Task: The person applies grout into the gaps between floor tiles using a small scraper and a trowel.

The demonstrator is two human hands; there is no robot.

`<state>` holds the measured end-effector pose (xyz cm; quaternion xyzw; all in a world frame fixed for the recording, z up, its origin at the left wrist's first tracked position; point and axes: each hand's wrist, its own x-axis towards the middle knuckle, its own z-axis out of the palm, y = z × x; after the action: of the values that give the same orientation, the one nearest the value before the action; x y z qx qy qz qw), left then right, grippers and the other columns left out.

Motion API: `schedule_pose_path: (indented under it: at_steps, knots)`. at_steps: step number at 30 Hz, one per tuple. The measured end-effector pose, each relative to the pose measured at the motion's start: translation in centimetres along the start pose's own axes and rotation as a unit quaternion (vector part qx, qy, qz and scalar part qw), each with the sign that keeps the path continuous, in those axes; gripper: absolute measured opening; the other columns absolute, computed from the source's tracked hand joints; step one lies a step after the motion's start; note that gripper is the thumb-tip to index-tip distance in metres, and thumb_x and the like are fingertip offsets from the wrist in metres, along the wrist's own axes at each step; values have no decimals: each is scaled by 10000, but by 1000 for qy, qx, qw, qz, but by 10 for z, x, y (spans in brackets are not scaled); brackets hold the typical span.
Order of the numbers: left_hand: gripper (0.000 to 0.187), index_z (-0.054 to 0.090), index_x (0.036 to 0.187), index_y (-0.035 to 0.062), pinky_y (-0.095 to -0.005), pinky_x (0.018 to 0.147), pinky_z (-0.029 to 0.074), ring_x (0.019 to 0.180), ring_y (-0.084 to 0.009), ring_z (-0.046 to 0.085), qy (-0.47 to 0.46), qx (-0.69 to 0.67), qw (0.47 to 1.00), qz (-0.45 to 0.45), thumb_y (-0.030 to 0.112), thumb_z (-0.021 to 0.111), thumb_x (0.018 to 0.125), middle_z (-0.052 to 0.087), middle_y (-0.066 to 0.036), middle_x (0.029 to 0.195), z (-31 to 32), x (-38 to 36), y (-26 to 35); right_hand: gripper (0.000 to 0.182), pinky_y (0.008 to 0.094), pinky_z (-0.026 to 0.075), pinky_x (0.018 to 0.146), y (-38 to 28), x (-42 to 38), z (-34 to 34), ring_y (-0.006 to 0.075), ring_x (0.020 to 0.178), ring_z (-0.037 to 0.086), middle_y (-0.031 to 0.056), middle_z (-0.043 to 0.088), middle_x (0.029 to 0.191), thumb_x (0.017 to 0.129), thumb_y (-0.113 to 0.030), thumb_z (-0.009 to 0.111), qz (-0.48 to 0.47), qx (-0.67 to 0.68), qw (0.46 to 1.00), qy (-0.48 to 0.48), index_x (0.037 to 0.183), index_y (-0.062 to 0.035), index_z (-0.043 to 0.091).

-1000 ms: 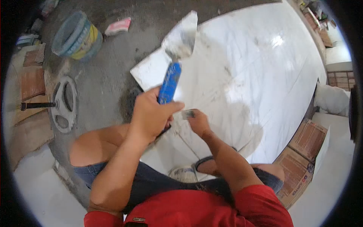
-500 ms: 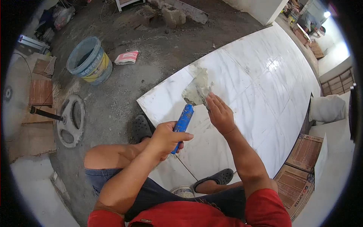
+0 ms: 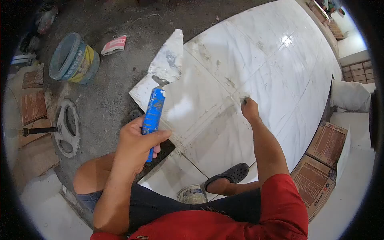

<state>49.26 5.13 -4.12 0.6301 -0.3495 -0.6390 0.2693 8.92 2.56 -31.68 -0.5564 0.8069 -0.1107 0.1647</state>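
Right hand [image 3: 251,110] now away from trowel [image 3: 156,101]

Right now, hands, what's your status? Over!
Left hand: fingers around blue-handled trowel. Right hand: pinching something small, over the tiles. Nothing seems in its way; dark shoe sits apart.

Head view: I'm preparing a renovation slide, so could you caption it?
Left hand gripping a blue-handled trowel, right hand holding a small object over white floor tiles.
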Motion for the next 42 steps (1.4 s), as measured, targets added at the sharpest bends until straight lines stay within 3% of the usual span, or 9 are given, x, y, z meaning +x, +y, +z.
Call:
schedule_pose_path:
  at_steps: [17,23,25,26,28,30,36,39,42]
  knots:
    - [204,616,904,36,-199,433,390,498,-42,502,-31,-10,999,3,78,765,771,586,12,677,6,6,-5,163,482,552,636,-126,-170,133,364,720,677,183,672,843,861,-135,531,-149,-67,973,-163,981,-27,553]
    - [217,583,897,35,-220,367,362,458,-69,506,-46,-37,998,5,45,761,773,558,-12,646,-3,7,-13,141,491,533,708,-172,-214,130,408,763,665,257,652,809,799,-99,540,-151,85,962,-212,886,-6,598]
    - [220,581,897,38,-226,355,353,451,-70,500,-59,-58,996,15,52,763,774,551,-12,639,-8,8,-13,185,474,526,718,-169,-195,107,425,768,658,294,635,791,764,-101,554,-101,170,970,-143,874,24,635]
    - [227,602,905,39,-222,388,376,471,-67,505,-60,-31,998,-2,92,772,764,571,-6,655,-10,5,-11,238,428,540,676,-163,-174,88,333,713,678,243,666,791,754,-108,594,-55,181,960,-207,926,44,655]
    - [241,624,913,40,-219,420,400,492,-65,510,-65,-3,998,-9,131,781,755,590,-1,672,-11,3,-11,164,332,561,600,-158,-135,52,196,701,656,124,671,821,811,-39,604,152,462,831,-270,926,74,636]
    - [239,626,915,35,-229,419,408,492,-72,512,-63,-18,998,-22,124,781,756,587,-3,675,-12,5,-17,205,303,572,625,-158,-106,-2,201,710,668,141,674,862,832,10,608,124,616,751,-203,1021,90,617]
    - [263,620,934,23,-236,425,422,515,-78,525,-98,-25,995,-20,123,791,760,585,-5,693,-10,4,-15,235,289,566,747,-196,-66,-110,169,816,665,115,684,953,853,3,610,-1,628,774,-75,1076,76,622]
    - [333,607,998,1,-228,423,417,522,-76,529,-120,-27,992,-37,134,798,760,593,-12,719,-11,4,-11,288,306,563,800,-210,-64,-117,170,886,669,97,687,1016,878,-9,616,-107,583,805,14,1156,65,608]
    - [390,586,1067,-9,-230,418,419,510,-79,524,-144,-75,985,-55,128,793,766,583,-10,734,-8,5,-17,426,304,552,818,-220,-74,-117,182,979,670,150,674,1145,836,30,630,-253,281,918,122,1257,-6,580]
